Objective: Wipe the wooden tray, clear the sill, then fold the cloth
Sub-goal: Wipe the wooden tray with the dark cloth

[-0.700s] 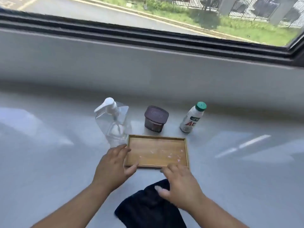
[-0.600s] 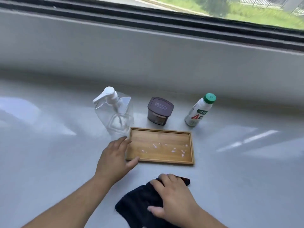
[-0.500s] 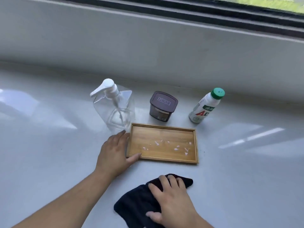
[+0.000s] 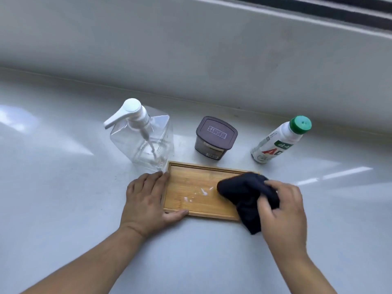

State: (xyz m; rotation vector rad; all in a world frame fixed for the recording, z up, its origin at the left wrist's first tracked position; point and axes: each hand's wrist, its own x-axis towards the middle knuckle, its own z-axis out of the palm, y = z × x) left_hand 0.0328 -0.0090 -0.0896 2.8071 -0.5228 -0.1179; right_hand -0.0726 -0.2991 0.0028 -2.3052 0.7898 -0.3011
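A shallow wooden tray (image 4: pixel 191 179) lies on the white sill (image 4: pixel 63 209), with small white smears near its middle. My left hand (image 4: pixel 146 202) clasps the tray's left end, fingers along the edge and thumb on the near rim. My right hand (image 4: pixel 284 211) grips a bunched dark cloth (image 4: pixel 246 194), which presses on the tray's right half and hides that end. Part of the cloth hangs over the near rim onto the sill.
Behind the tray stand a clear pump bottle (image 4: pixel 144 139) at left, a small dark lidded tub (image 4: pixel 214 139) in the middle and a white bottle with a green cap (image 4: pixel 277 141) at right. A white wall rises behind them below the window frame (image 4: pixel 339 11).
My right hand has gathered the cloth from the sill in front of the tray and brought it onto the tray's right half. My left hand stays at the tray's left end.
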